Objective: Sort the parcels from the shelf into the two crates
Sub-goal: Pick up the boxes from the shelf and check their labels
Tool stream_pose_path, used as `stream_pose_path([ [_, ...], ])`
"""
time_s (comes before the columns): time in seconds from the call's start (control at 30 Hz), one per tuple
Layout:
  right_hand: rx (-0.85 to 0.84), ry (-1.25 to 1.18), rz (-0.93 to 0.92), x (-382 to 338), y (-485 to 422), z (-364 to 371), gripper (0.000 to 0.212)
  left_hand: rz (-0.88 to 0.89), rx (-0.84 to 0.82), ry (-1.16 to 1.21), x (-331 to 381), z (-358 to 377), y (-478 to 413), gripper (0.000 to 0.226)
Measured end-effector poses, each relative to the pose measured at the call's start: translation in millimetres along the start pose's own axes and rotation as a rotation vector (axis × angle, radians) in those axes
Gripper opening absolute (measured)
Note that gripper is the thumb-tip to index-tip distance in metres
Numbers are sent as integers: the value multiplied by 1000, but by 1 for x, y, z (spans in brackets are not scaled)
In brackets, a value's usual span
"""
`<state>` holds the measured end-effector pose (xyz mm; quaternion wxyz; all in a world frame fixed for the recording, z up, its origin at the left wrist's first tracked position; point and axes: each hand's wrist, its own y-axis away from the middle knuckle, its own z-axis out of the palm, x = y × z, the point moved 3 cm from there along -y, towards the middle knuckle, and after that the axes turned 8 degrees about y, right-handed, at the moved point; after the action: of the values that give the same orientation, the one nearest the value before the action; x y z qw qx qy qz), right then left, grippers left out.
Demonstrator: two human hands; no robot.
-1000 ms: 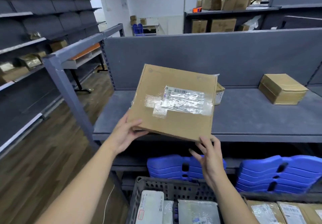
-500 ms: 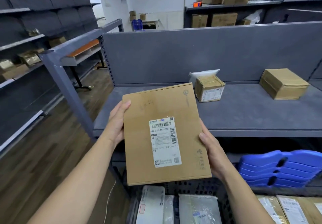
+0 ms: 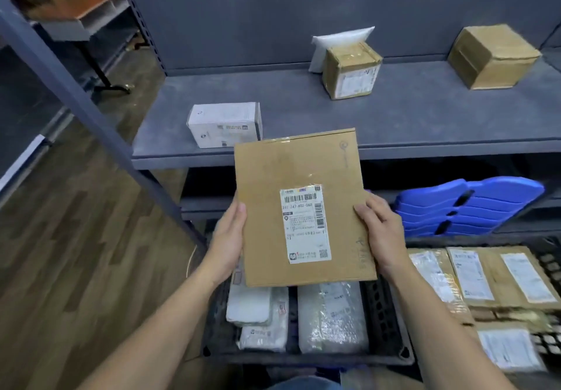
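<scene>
On the shelf (image 3: 394,110): white box (image 3: 224,124) near the front-left edge, small taped box (image 3: 350,69) and brown box (image 3: 493,55) toward the back. Below: 2 crates, dark crate (image 3: 379,307) and right crate (image 3: 549,268), both holding parcels. Held above the dark crate: flat cardboard parcel (image 3: 303,207), label up, gripped at its side edges by left hand (image 3: 227,238) and right hand (image 3: 382,235), fingers curled around it.

Above the dark grey crate (image 3: 383,307), a plain brown flat parcel (image 3: 300,177) bears a white, black-barcoded label (image 3: 305,222); beyond lies a slate-grey shelf (image 3: 425,110).

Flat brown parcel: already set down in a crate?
No, both the left hand and right hand hold the flat brown parcel above the dark crate.
</scene>
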<state>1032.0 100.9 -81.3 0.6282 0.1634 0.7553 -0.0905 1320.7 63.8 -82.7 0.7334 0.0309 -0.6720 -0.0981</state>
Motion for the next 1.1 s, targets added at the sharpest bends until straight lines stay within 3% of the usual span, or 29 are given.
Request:
stream_pose_path([
  [0.07,2,132,1,19,14,-5,37,-4,10,-76,-19,5,14,42],
  [0.17,-80,287,1,54,38,-6,48,9,153,-246,-45,10,29,50],
  [0.23,-141,383,-3,81,55,-5,52,-37,141,-370,-59,18,40,60],
  [0.3,-183,446,23,107,68,-6,59,-165,-62,-499,-78,27,51,91],
  [0.4,-280,515,76,142,83,-9,90,-348,-445,-799,-124,26,62,158],
  [0.47,-359,559,109,160,88,-7,112,-424,-560,-887,-153,23,63,173],
  [0.57,-458,627,210,183,82,-1,133,-490,-593,-925,-183,24,56,177],
  [0.87,-636,739,371,267,46,23,160,-462,-549,-1101,-272,36,35,165],
  [1.1,-690,839,424,322,31,48,157,-495,-553,-1324,-324,57,19,149],
])
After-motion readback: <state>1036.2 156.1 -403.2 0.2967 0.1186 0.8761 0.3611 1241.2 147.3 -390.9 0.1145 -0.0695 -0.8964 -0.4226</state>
